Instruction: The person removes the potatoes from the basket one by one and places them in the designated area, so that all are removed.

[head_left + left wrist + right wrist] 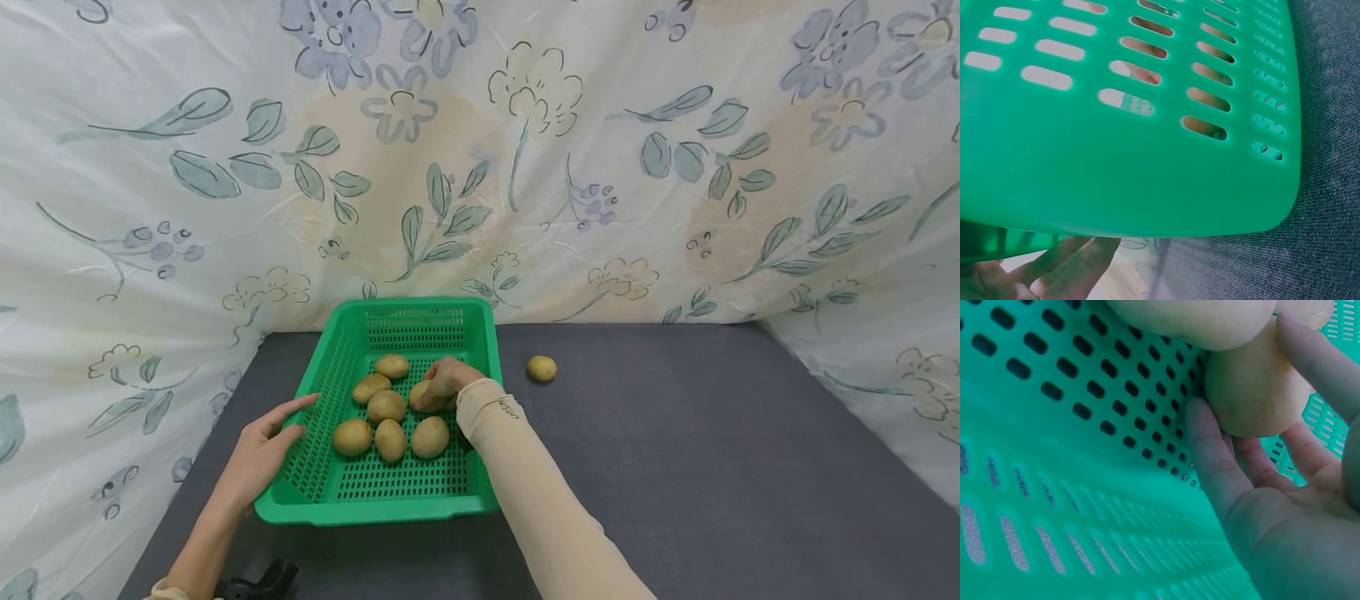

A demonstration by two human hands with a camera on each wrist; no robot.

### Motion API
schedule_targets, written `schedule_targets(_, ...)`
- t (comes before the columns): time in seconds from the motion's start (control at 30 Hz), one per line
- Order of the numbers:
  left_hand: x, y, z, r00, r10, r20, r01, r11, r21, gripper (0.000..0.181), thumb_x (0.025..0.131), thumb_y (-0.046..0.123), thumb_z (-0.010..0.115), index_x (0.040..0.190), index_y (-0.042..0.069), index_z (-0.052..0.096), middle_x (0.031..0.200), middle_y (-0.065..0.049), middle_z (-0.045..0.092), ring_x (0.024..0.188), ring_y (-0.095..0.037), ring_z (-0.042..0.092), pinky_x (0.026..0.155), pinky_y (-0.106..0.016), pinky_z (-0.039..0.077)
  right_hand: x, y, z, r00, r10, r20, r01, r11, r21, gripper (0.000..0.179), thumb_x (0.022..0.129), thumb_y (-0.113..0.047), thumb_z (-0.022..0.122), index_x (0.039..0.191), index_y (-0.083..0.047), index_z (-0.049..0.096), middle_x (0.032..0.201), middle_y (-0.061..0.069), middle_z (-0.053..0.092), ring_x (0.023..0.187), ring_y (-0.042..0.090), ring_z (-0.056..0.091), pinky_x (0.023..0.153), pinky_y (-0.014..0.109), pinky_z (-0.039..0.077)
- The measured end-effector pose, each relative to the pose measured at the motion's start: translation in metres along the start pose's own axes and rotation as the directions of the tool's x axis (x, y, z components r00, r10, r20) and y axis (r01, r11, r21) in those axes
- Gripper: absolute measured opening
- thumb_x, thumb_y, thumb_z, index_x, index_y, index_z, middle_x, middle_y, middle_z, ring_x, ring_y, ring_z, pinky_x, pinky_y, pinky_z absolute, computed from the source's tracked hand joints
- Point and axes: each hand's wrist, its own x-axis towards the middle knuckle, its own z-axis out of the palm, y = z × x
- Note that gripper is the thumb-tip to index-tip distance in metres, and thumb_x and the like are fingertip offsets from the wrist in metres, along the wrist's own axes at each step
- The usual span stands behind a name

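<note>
A green plastic basket [378, 510] with slotted walls stands on the dark table, several potatoes [386, 406] lying on its floor. My left hand [258, 454] holds the basket's left rim, thumb and forefinger spread along it; in the left wrist view its fingers [1079, 269] show past the edge of the basket's outer wall. My right hand [452, 379] reaches inside on the right and grips one potato [422, 397]. Close up in the right wrist view, fingers and thumb surround this potato [1254, 394], and another potato [1197, 319] sits right beside it.
One potato [542, 368] lies on the table [675, 450] outside the basket, to its right. A floral curtain [525, 167] hangs behind the table and along both sides. A black object [262, 581] sits near the left forearm at the front.
</note>
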Motion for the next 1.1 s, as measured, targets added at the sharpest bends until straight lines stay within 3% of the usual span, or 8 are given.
schedule_targets(0.33,0.001,0.003,0.0,1.0,0.005,0.001,-0.005,1.0,0.003,0.045,0.102,0.015,0.041,0.146,0.009,0.039,0.145,-0.023,0.031,0.05,-0.013,0.024,0.055,-0.033,0.035,-0.002,-0.001,-0.002,1.0,-0.023,0.015,0.024,0.999,-0.024,0.046,0.078,-0.015,0.08,0.119,-0.011,0.061,0.103,0.005,0.058,0.082,0.022,0.058,0.069,0.033,0.05)
schedule_targets(0.53,0.002,0.003,0.0,1.0,0.01,0.002,-0.01,1.0,0.003,0.045,0.102,0.015,0.041,0.147,0.009,0.039,0.144,-0.023,0.033,0.049,-0.013,0.023,0.053,-0.034,0.034,-0.002,-0.001,-0.003,1.0,-0.022,0.01,0.022,1.0,-0.012,0.044,0.078,-0.014,0.08,0.117,-0.011,0.061,0.101,0.005,0.058,0.082,0.021,0.059,0.067,0.033,0.051)
schedule_targets(0.6,0.002,0.003,0.0,1.0,0.007,0.002,-0.007,1.0,0.0,0.045,0.102,0.015,0.041,0.146,0.009,0.039,0.141,-0.023,0.036,0.049,-0.013,0.023,0.053,-0.034,0.034,-0.002,-0.001,-0.003,1.0,-0.02,0.01,0.02,1.0,-0.002,0.042,0.078,-0.013,0.08,0.115,-0.011,0.061,0.1,0.005,0.058,0.082,0.021,0.059,0.067,0.033,0.051)
schedule_targets(0.77,0.002,0.002,0.002,1.0,-0.01,-0.002,0.01,1.0,0.0,0.045,0.102,0.015,0.042,0.146,0.009,0.04,0.116,-0.022,0.049,0.049,-0.012,0.024,0.054,-0.033,0.035,-0.003,-0.001,-0.003,1.0,-0.02,-0.006,0.02,0.998,0.06,0.041,0.077,-0.009,0.081,0.112,-0.009,0.06,0.096,0.006,0.058,0.082,0.022,0.06,0.07,0.033,0.052)
schedule_targets(0.83,0.002,0.002,0.002,1.0,-0.014,0.0,0.014,1.0,0.003,0.045,0.102,0.015,0.042,0.147,0.01,0.039,0.118,-0.022,0.048,0.049,-0.012,0.023,0.055,-0.033,0.035,-0.005,-0.002,-0.004,1.0,-0.029,-0.012,0.03,0.995,0.094,0.044,0.077,-0.008,0.08,0.116,-0.008,0.059,0.097,0.008,0.058,0.084,0.023,0.06,0.071,0.033,0.052)
schedule_targets(0.97,0.002,0.001,0.001,1.0,-0.014,0.004,0.014,1.0,0.014,0.045,0.102,0.015,0.041,0.147,0.009,0.039,0.144,-0.022,0.033,0.049,-0.013,0.022,0.055,-0.034,0.032,-0.008,-0.005,-0.008,0.998,-0.065,-0.013,0.066,0.989,0.135,0.05,0.078,-0.006,0.079,0.123,-0.006,0.056,0.103,0.011,0.056,0.089,0.024,0.059,0.073,0.035,0.052)
schedule_targets(1.1,0.001,0.001,0.0,1.0,-0.011,-0.001,0.011,0.999,0.032,0.045,0.102,0.015,0.041,0.147,0.01,0.039,0.147,-0.022,0.03,0.053,-0.017,0.026,0.059,-0.035,0.033,-0.013,-0.01,-0.012,0.995,-0.098,-0.019,0.099,0.982,0.158,0.045,0.079,-0.006,0.078,0.119,-0.006,0.057,0.103,0.011,0.055,0.088,0.025,0.059,0.074,0.036,0.053)
